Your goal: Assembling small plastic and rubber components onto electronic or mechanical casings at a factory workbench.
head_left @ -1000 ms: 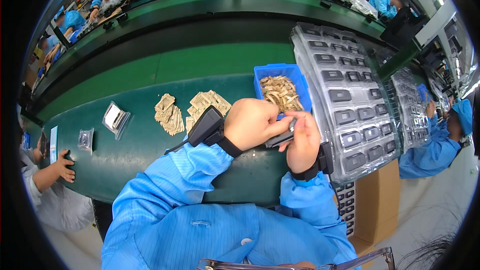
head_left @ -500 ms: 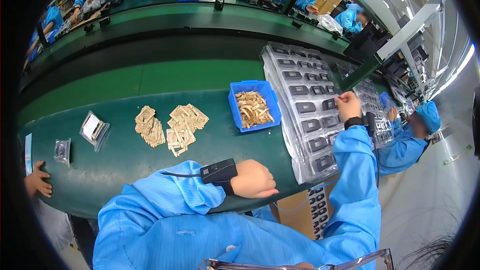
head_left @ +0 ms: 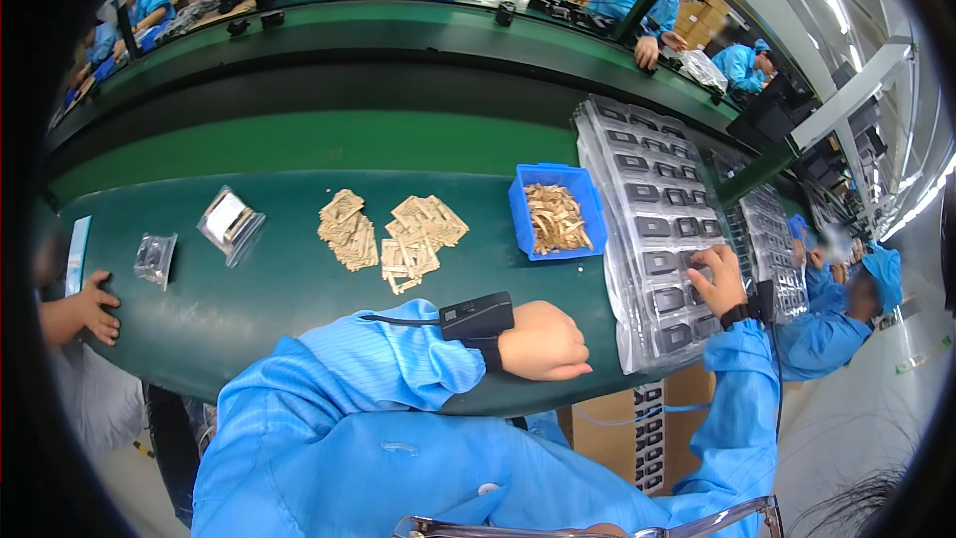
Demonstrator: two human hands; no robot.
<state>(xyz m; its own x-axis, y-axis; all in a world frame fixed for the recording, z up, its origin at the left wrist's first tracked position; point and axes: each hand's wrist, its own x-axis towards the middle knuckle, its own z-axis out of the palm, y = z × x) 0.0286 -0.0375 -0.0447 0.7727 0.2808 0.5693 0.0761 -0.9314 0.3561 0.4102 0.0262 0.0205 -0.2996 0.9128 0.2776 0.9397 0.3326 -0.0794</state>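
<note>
My left hand (head_left: 545, 341) rests near the front edge of the green table (head_left: 289, 329), its fingers curled under; whatever they may hold is hidden. Over a clear plastic tray (head_left: 629, 347) with rows of black rectangular frames (head_left: 659, 262), my right hand (head_left: 721, 282) has thumb and forefinger apart, with nothing visible between them. Its fingertips are close to one frame; whether they touch it I cannot tell. Between the hands, farther back, a blue bin (head_left: 517, 201) holds many small tan strips (head_left: 558, 219). Flat tan pieces lie in two piles (head_left: 347, 231) (head_left: 423, 229) to its left.
A bagged item (head_left: 231, 224) and a small clear packet (head_left: 155, 259) lie on the left. Another person's hand (head_left: 97, 309) rests at the left table edge. A green post (head_left: 762, 171) rises beyond the tray. A co-worker (head_left: 832, 324) sits at the right.
My right hand has come nearer along the tray, and its pinched fingers have opened. My left hand stays curled near the table edge. The whole view has shifted, moving the table rightward in the picture.
</note>
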